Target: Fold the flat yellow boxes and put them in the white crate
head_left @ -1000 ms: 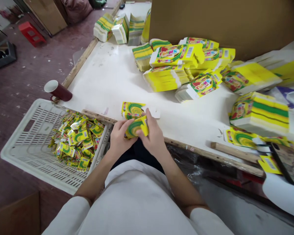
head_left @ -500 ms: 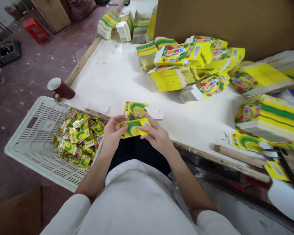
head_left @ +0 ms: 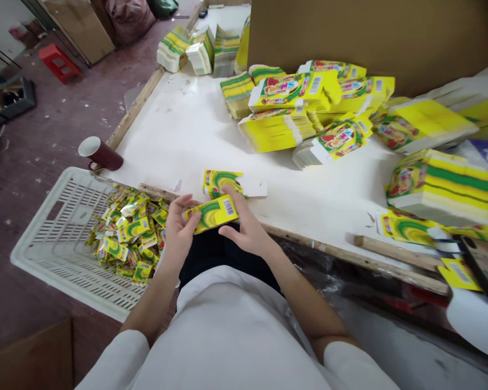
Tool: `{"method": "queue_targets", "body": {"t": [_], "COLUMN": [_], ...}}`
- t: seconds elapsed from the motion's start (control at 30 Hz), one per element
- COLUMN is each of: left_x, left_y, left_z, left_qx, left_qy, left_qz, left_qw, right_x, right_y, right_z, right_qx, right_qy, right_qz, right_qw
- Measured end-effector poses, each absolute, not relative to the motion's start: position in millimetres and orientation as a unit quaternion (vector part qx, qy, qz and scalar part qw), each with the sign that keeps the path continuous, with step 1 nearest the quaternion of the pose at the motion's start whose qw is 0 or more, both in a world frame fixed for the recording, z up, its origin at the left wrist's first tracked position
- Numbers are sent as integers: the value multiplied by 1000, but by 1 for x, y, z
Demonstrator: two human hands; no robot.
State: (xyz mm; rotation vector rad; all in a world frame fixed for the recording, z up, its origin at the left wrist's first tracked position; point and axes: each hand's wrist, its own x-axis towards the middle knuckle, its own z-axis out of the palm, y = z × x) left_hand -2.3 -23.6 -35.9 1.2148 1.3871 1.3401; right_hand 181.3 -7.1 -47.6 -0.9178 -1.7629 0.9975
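Observation:
My left hand (head_left: 179, 227) grips a small yellow and green carton (head_left: 215, 213) by its left end, thumb on top. The carton has a barcode at its right end, where the flap now lies flat. Beside that end is my right hand (head_left: 244, 225), thumb and forefinger spread apart; the forefinger lies along the carton's far edge, and I cannot tell whether it touches. Just behind, on the white table (head_left: 179, 135), lies a small stack of flat cartons (head_left: 222, 180) with white flaps pointing right.
A white plastic basket (head_left: 44, 233) with many small yellow packs (head_left: 132, 233) stands at my left. A maroon mug (head_left: 106, 154) lies tilted near the table corner. Bundled cartons (head_left: 276, 130) fill the back and right. A wooden strip (head_left: 394, 252) and a phone (head_left: 482, 265) are at right.
The carton's right end flap has been folded shut. My right hand has let go and opened, and the carton has shifted slightly left. The view has moved slightly.

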Motion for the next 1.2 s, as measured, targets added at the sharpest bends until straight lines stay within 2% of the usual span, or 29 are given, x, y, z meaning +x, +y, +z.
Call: {"method": "queue_targets", "body": {"t": [0.23, 0.3, 0.37, 0.47, 0.5, 0.57, 0.7, 0.77, 0.83, 0.9, 1.03, 1.2], "left_x": [-40, -70, -109, -159, -168, -168, -106, -57, -11, 25, 53, 51], "left_y": [-22, -18, -15, -14, -13, -13, -11, -8, -4, 2, 14, 14], "left_z": [-37, -30, -21, -13, -14, -19, -44, -52, -54, -48, -30, -26], "left_qx": [491, 499, 517, 512, 509, 525, 585, 597, 535, 453, 355, 360], "left_qy": [627, 658, 718, 810, 813, 779, 651, 595, 481, 428, 445, 437], "left_qz": [500, 482, 420, 285, 284, 338, 379, 392, 496, 580, 655, 652], "left_qw": [340, 293, 202, 13, -4, 63, 299, 369, 487, 525, 497, 504], "right_x": [154, 162, 175, 191, 194, 195, 189, 183, 176, 170, 163, 165], "right_y": [1, 9, 20, 35, 38, 40, 31, 20, 7, -6, -25, -19], "right_z": [-51, -53, -57, -68, -71, -73, -57, -46, -39, -35, -32, -32], "right_qx": [-386, -429, -517, -602, -608, -608, -592, -557, -505, -454, -384, -399], "right_qy": [-737, -727, -700, -700, -708, -719, -708, -708, -711, -695, -626, -589], "right_qz": [375, 337, 261, 200, 195, 184, 174, 210, 271, 350, 478, 504], "right_qw": [409, 416, 417, 328, 303, 282, 342, 379, 406, 435, 483, 490]}}
